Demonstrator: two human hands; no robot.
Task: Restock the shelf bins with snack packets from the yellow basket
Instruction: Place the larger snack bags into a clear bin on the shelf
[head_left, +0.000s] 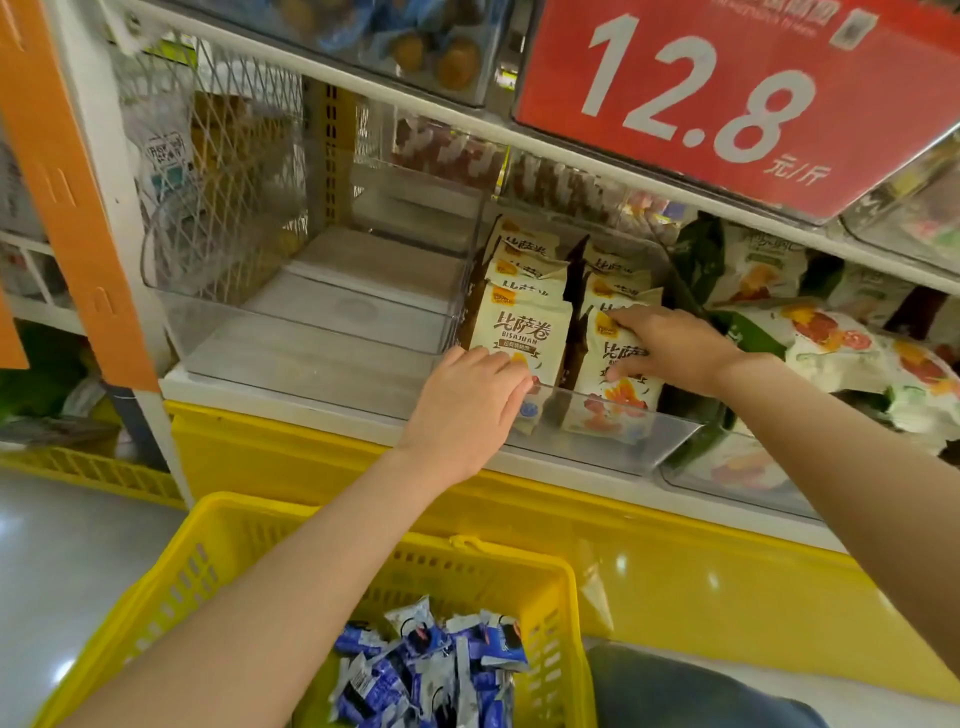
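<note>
Two rows of cream-and-brown snack packets stand upright in a clear shelf bin (613, 431). My left hand (467, 410) rests on the lower part of the front left packet (522, 332), fingers curled over it at the bin's front wall. My right hand (670, 345) holds the front right packet (615, 400) by its top, thumb on the packet's face. The yellow basket (218, 545) sits below me with several blue-and-white packets (431, 665) in it.
An empty clear bin (311, 317) stands left of the filled one. Right of it lies a bin of green-and-white bags (841, 343). A red 12.8 price sign (727, 98) hangs overhead. A yellow shelf base (675, 561) runs under the bins.
</note>
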